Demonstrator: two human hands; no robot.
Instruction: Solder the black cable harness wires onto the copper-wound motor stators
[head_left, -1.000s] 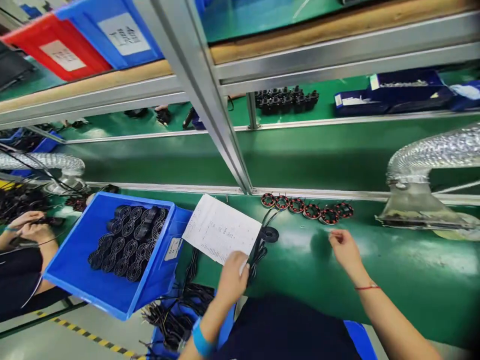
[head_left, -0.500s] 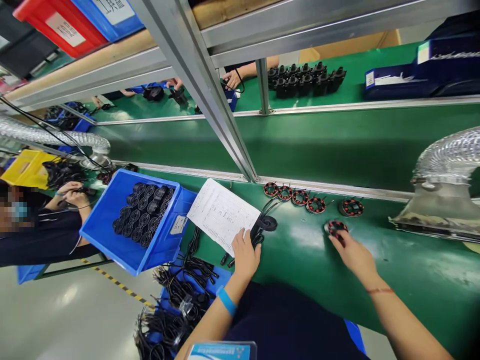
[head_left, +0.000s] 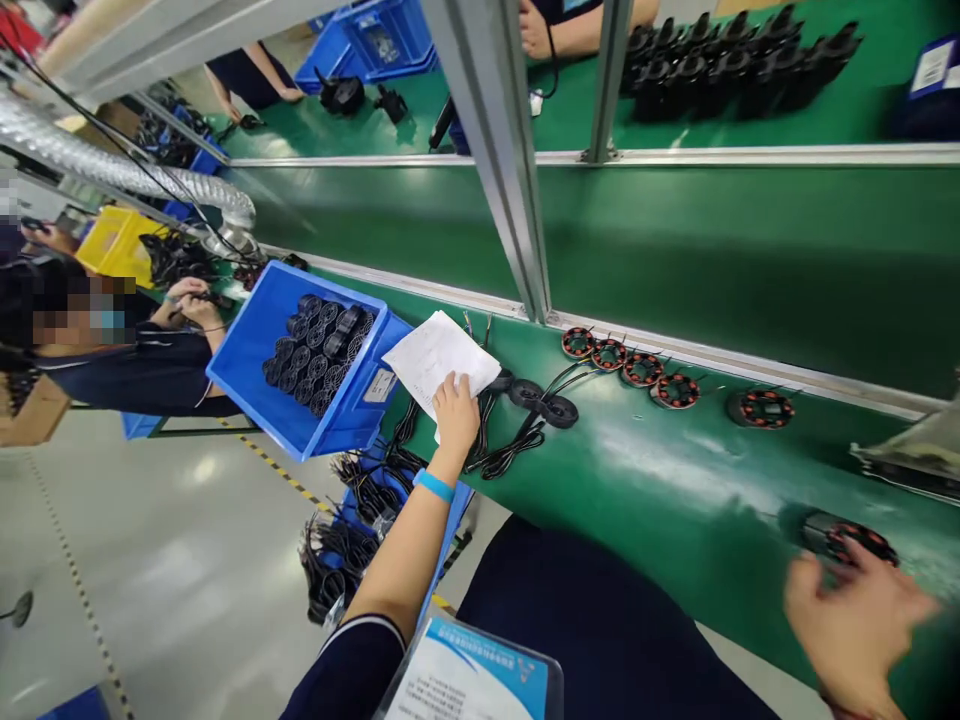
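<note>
Bench (head_left: 690, 510): shiny green, left hand (head_left: 456, 415) and right hand (head_left: 855, 610) well apart over it
Bin (head_left: 251, 370): smooth blue plastic, left of left hand, ridged black discs (head_left: 319, 350) inside
Paper (head_left: 429, 355): thin, white, left hand's on it, can't tell if gripping
Ring (head_left: 844, 532): red-and-black, pinched in right hand, part covered, super blurry

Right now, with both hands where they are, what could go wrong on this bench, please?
1. The right hand is at a red-and-black ring; blur hides the grip, so the ring might slip or get knocked.
2. The left hand is on the paper, close to looped black cables; pulling the sheet could perhaps drag them.
3. Those cables lie near the front edge of the bench, so a nudge might send them over.
</note>
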